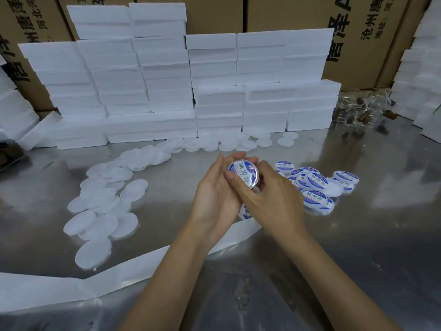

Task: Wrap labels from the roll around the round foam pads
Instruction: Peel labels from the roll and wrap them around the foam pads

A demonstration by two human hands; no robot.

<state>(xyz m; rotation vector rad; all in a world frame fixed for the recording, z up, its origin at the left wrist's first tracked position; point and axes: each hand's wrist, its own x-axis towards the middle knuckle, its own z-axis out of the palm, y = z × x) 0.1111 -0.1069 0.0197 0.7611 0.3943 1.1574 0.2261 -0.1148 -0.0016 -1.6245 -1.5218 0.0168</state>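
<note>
Both hands held one pad (243,174) above the table (358,235). Left hand (218,187) cupped it, fingers curled behind; right hand (269,194) pinched its rim, thumb on the near edge. Advice: rotate pad steadily and press label flat along the rim. Liner strip (119,273) trailed below; unlabelled pads (102,211) lay left, finished ones (315,185) right.

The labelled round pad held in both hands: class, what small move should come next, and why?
Probably set the labelled pad down on the finished pile to the right. Its blue label already covers the face, the left hand cradles it while the right hand pinches its rim, and bare pads wait at left.
</note>
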